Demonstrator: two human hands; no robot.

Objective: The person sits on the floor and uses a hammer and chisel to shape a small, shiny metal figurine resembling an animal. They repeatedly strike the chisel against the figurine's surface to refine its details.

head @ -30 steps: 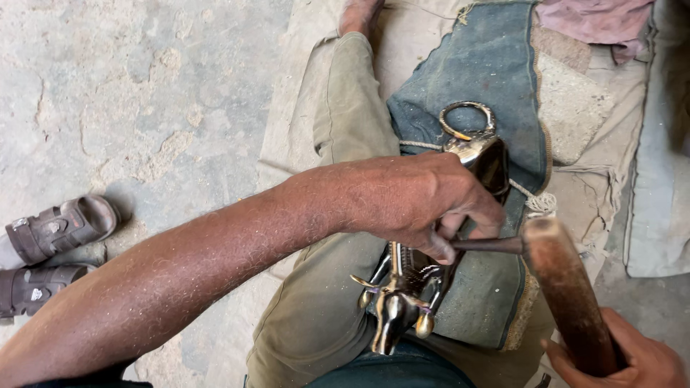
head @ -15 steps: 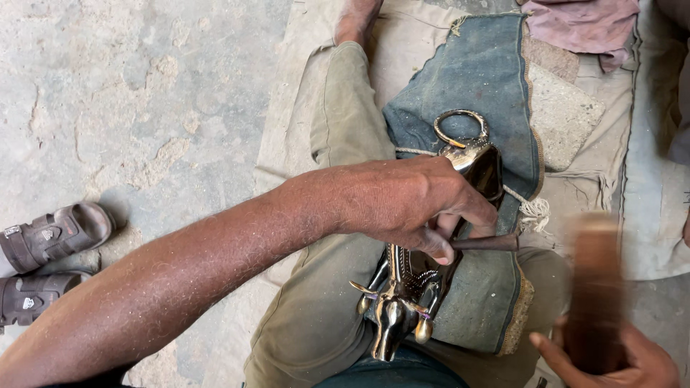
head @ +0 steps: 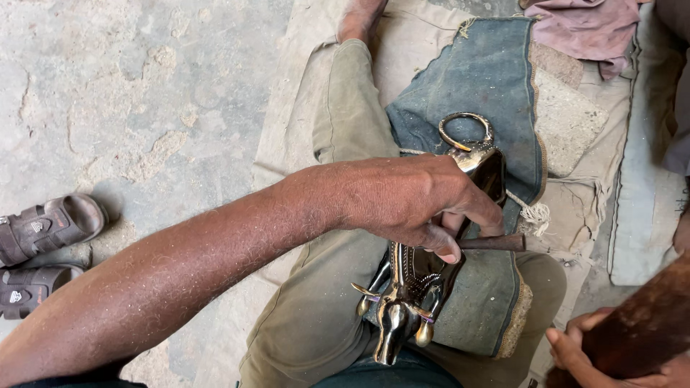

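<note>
Left hand [head: 413, 205]: grip clamped on a thin metal punch [head: 496, 243], tip set sideways vs the brass bull figure [head: 420, 287].
Figure: lies on blue cloth [head: 481, 79] over the lap, so it's padded and steady.
Right hand [head: 596, 356]: grip closed round wooden mallet [head: 640, 327], raised, blurred.
Labels: none seen; sandals [head: 39, 251] on floor, far left.

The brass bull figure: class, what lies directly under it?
The brass bull figure lies on a blue denim cloth spread over the person's lap. The left hand covers its middle.
</note>
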